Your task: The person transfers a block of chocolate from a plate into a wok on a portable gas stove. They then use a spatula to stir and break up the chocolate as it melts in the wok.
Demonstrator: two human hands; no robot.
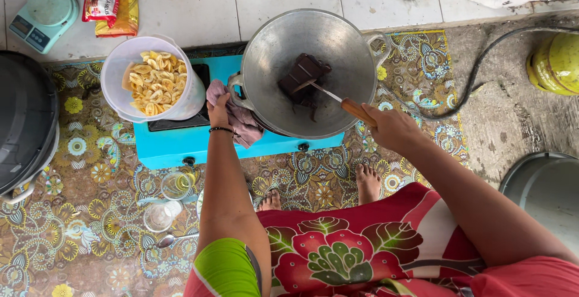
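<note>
right hand (pixel 391 127) grips spatula (pixel 338 99), tip on chocolate (pixel 303 77) beyond fingers (pixel 371 115).

Materials, stove area
Dull brushed metal pan (pixel 313 62); wood-handled utensil (pixel 356 111); soft cloth (pixel 238 116) at rim; translucent plastic tub (pixel 120 74); glossy painted stove (pixel 181 143).

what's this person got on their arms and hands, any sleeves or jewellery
Both forearms are bare, with no gloves. The left hand has a thin dark bracelet at the wrist. The left upper arm ends in a short green sleeve with a white and red edge. The right hand shows no bracelet, ring or watch; near the right shoulder a red sleeve begins.
</note>
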